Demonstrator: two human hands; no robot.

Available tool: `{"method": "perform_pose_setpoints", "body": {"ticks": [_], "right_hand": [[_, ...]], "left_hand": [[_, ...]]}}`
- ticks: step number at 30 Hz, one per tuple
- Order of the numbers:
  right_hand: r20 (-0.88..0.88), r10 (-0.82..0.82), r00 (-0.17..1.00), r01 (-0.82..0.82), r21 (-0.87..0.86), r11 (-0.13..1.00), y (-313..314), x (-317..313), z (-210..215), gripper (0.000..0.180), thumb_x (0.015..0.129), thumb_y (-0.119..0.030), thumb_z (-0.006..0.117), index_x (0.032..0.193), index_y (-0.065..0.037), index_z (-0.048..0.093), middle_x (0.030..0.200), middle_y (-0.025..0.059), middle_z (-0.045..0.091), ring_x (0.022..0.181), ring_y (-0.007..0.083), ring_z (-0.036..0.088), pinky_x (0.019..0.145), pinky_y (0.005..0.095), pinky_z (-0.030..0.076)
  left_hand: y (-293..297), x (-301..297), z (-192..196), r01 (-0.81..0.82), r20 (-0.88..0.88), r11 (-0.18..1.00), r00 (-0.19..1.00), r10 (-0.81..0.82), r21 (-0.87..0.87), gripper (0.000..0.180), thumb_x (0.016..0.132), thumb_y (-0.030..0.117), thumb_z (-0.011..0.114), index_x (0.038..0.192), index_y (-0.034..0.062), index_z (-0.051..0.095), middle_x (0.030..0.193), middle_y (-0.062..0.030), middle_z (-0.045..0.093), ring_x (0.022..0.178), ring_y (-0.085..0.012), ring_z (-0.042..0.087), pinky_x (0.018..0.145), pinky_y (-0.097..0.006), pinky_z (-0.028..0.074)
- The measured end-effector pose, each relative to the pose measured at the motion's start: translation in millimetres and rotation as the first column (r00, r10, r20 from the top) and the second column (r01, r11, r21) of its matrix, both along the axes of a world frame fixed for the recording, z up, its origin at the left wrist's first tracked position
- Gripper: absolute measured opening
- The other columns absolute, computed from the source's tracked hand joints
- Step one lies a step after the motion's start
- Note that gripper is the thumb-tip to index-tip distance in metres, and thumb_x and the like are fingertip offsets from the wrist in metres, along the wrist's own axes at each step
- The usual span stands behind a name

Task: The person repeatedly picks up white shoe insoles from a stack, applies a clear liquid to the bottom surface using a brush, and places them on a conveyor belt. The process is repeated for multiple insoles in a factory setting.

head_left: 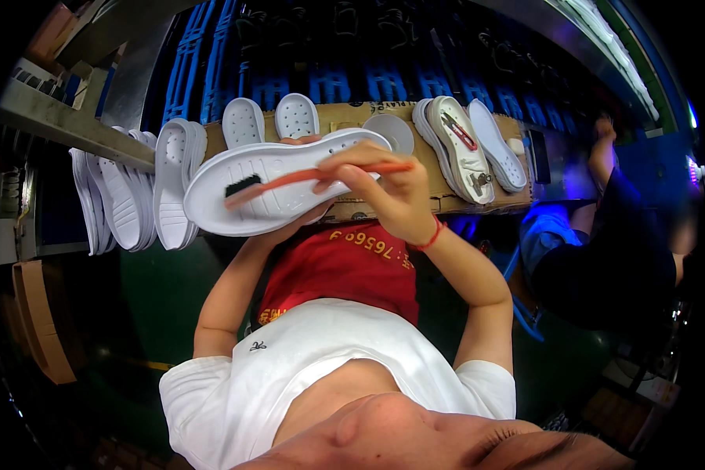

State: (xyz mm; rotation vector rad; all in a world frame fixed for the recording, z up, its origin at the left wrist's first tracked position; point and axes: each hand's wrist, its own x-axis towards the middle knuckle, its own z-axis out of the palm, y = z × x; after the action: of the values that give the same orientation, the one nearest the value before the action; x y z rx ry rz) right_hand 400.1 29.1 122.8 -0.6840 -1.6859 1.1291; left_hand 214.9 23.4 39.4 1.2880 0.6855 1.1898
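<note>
A white shoe sole (215, 168) lies tilted across in front of me, its hollow inner side facing up. From underneath, my left hand (299, 222) grips it, with fingertips showing at the far edge and the palm mostly hidden. My right hand (392, 192) is closed around the orange-red handle of a brush (290, 179). The brush's black bristles are at the inside of the sole, towards its left end. Slight blur at the brush head leaves it unclear how firmly they touch.
White soles (121, 196) stand in a row at left; two more (244, 124) lie behind. On the cardboard (439, 205) are a white cup (399, 129) and soles at right, one bearing a red cutter (462, 131). Blue racks (329, 81) run behind. Another person (611, 235) sits at right.
</note>
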Motion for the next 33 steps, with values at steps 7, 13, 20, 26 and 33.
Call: {"method": "perform_pose_setpoints", "body": {"ticks": [7,13,20,26,33], "right_hand": [[0.243,0.039,0.969,-0.065,0.100,0.993,78,40,-19,0.016,0.092,-0.014,0.062,0.099,-0.004,0.073,0.098,0.0064,0.070,0.094,0.0175,0.063,0.085,0.0308,0.050],[0.524,-0.264,0.810,0.086,0.339,0.937,44,109,6,0.014,0.089,-0.010,0.063,0.098,-0.005,0.073,0.089,0.0060,0.070,0.089,0.0202,0.062,0.080,0.0318,0.049],[0.520,-0.387,0.761,0.276,0.280,0.919,-17,106,11,0.015,0.092,-0.006,0.059,0.099,0.000,0.070,0.086,0.0076,0.071,0.082,0.0176,0.065,0.076,0.0286,0.050],[0.134,-0.228,0.964,0.261,-0.357,0.897,-27,79,-13,0.026,0.098,-0.013,0.053,0.104,0.009,0.066,0.083,0.0150,0.071,0.082,0.0175,0.068,0.081,0.0272,0.052],[-0.253,-0.026,0.967,-0.093,-0.447,0.890,-42,6,-18,0.024,0.098,-0.009,0.052,0.105,0.011,0.063,0.096,0.0179,0.067,0.082,0.0230,0.069,0.074,0.0284,0.056]], "left_hand": [[-13,-15,-24,-0.068,-0.168,0.963,0.985,0.024,-0.261,0.065,0.077,0.007,0.079,0.134,0.0054,0.047,0.129,-0.0099,0.055,0.120,-0.0221,0.053,0.104,-0.034,0.042],[-11,-8,-13,-0.187,-0.044,0.980,0.981,0.190,0.067,0.072,0.073,0.002,0.079,0.135,0.0052,0.044,0.132,-0.0121,0.053,0.120,-0.0239,0.054,0.103,-0.036,0.044],[-4,-3,11,-0.136,-0.190,0.945,0.962,0.198,0.298,0.079,0.069,0.002,0.080,0.136,0.0061,0.039,0.132,-0.0122,0.051,0.126,-0.0270,0.049,0.108,-0.038,0.041],[-6,-7,22,-0.129,0.020,0.987,0.992,0.128,0.093,0.077,0.068,0.009,0.084,0.134,0.0081,0.043,0.133,-0.0118,0.047,0.128,-0.0279,0.046,0.106,-0.038,0.045],[6,1,24,0.154,0.457,0.987,0.875,-0.157,0.043,0.068,0.072,0.010,0.082,0.130,0.0074,0.047,0.134,-0.0121,0.045,0.129,-0.0278,0.045,0.110,-0.041,0.041]]}}
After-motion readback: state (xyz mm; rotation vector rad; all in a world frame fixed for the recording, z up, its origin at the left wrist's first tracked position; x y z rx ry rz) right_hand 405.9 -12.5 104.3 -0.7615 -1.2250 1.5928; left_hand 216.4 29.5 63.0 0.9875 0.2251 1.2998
